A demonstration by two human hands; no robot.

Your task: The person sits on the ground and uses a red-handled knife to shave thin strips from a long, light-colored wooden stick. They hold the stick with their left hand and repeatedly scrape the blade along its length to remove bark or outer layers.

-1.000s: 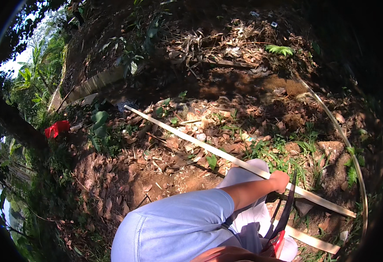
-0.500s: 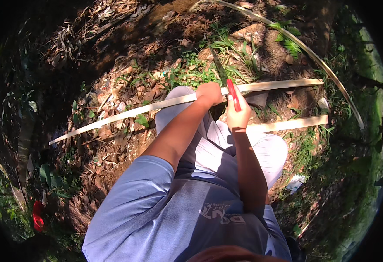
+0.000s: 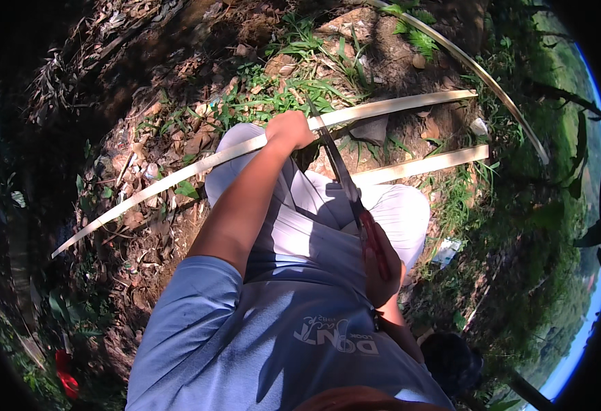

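A long pale wooden strip (image 3: pixel 396 105) runs across in front of me, looking bowed in this view, its thin left end out over the leaf litter. My left hand (image 3: pixel 290 130) is closed around it above my left knee. In my right hand (image 3: pixel 386 270), drawn back close to my body, is the red handle of a hand saw. The saw's dark narrow blade (image 3: pixel 338 161) crosses the strip just right of my left fist, tip pointing away from me. Its teeth are too small to make out.
Another pale strip (image 3: pixel 427 164) lies by my right knee. A long curved strip (image 3: pixel 485 74) arcs across the ground at the far right. Dry leaves and grass cover the ground, with a dark stone (image 3: pixel 370 129) under the held strip. Something red (image 3: pixel 66 375) lies at lower left.
My right hand has pulled the saw back toward my body, so more blade shows on my side of the strip. The left hand keeps its grip; the whole view has shifted.
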